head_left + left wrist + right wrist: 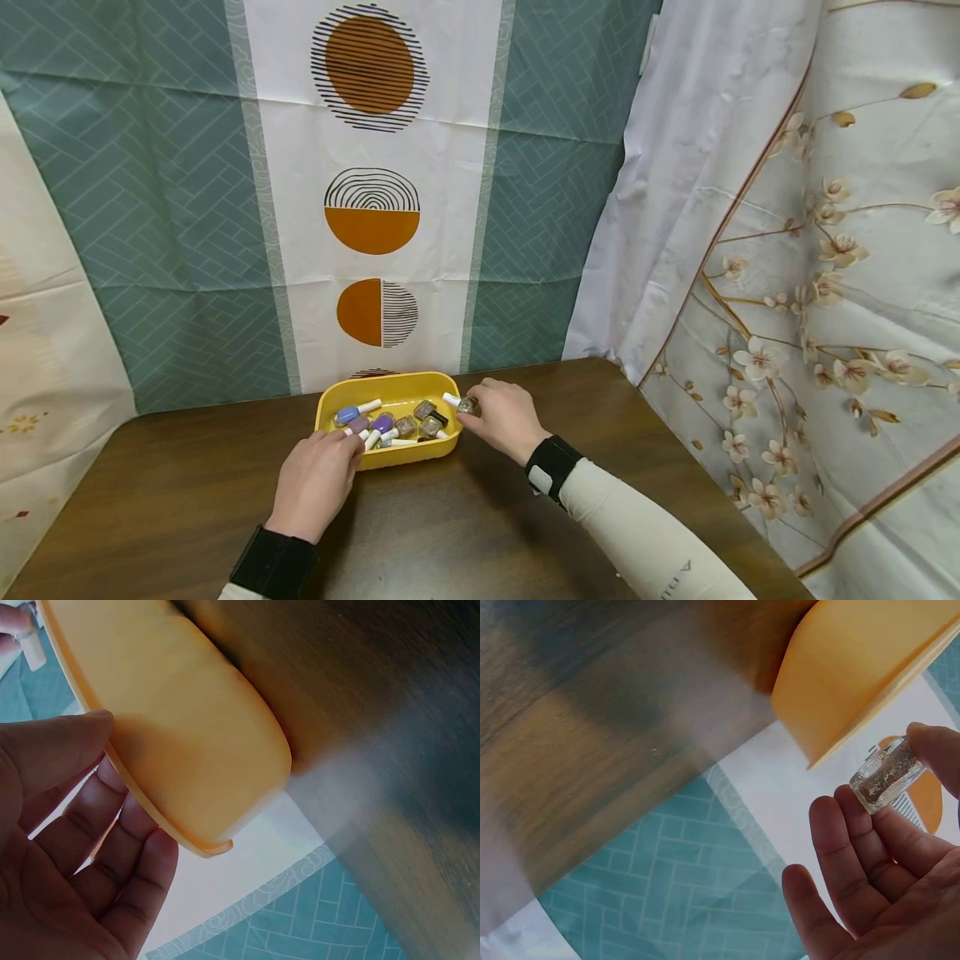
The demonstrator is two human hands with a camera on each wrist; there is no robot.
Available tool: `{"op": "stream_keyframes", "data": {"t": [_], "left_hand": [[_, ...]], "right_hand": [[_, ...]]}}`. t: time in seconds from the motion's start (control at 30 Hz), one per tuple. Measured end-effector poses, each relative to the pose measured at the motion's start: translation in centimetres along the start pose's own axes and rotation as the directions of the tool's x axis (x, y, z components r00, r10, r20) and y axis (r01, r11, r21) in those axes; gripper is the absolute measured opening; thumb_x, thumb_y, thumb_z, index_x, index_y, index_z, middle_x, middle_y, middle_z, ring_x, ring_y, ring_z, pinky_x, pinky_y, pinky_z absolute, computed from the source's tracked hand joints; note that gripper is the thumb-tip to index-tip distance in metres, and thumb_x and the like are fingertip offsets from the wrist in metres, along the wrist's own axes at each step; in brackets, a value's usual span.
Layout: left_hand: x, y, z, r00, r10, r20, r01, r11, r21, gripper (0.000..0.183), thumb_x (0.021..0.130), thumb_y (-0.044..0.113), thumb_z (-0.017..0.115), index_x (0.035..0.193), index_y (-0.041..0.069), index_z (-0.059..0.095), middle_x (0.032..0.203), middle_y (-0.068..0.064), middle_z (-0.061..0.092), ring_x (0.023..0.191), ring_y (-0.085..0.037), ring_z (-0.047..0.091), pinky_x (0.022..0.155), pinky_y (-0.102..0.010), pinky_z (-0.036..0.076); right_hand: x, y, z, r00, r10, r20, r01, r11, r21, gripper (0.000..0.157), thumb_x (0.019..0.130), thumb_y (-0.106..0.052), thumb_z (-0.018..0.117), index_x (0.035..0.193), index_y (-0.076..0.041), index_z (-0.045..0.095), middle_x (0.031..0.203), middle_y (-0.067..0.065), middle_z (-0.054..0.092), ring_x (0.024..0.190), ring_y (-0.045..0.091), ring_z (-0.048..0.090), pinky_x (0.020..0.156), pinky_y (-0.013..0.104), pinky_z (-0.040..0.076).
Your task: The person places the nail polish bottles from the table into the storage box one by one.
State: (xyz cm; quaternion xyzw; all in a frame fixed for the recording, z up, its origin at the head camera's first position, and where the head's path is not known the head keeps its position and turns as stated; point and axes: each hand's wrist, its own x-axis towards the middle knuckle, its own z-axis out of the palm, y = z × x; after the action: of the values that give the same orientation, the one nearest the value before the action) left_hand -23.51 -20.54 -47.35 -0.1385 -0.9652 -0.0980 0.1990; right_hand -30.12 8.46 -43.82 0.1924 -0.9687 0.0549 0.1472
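Note:
A yellow plastic tray (341,392) stands on the table near the curtain, with several nail polish bottles (382,422) lying in it: blue, purple and glittery ones, mostly white-capped. At its front left corner my left hand (315,479) holds the rim; the left wrist view has the thumb (75,742) against the edge and the other fingers bent beside it. Just past the tray's right end, my right hand (506,417) pinches a clear glittery nail polish bottle (889,774). Its white cap (451,400) points left over the rim.
The brown wooden table (435,533) extends in front and to both sides. Behind it hangs a green and white patterned curtain (375,300), close to the tray's back. A floral curtain (765,400) borders the table's right edge.

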Motion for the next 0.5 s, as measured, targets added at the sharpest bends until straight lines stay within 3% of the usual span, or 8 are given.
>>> {"op": "stream_keyframes", "data": {"t": [0.5], "left_hand": [[0.1, 0.1, 0.1, 1.000, -0.007, 0.013, 0.007, 1.000, -0.005, 0.017, 0.077, 0.020, 0.084, 0.089, 0.015, 0.072, 0.082, 0.000, 0.066, 0.073, -0.020, 0.050, 0.076, -0.039, 0.048]], "right_hand": [[1.3, -1.6, 0.7, 0.999, -0.028, -0.023, 0.028, 0.999, -0.021, 0.039, 0.087, -0.054, 0.068, 0.103, -0.018, 0.074, 0.084, -0.008, 0.059, 0.075, 0.011, 0.054, 0.062, 0.027, 0.044]]}}
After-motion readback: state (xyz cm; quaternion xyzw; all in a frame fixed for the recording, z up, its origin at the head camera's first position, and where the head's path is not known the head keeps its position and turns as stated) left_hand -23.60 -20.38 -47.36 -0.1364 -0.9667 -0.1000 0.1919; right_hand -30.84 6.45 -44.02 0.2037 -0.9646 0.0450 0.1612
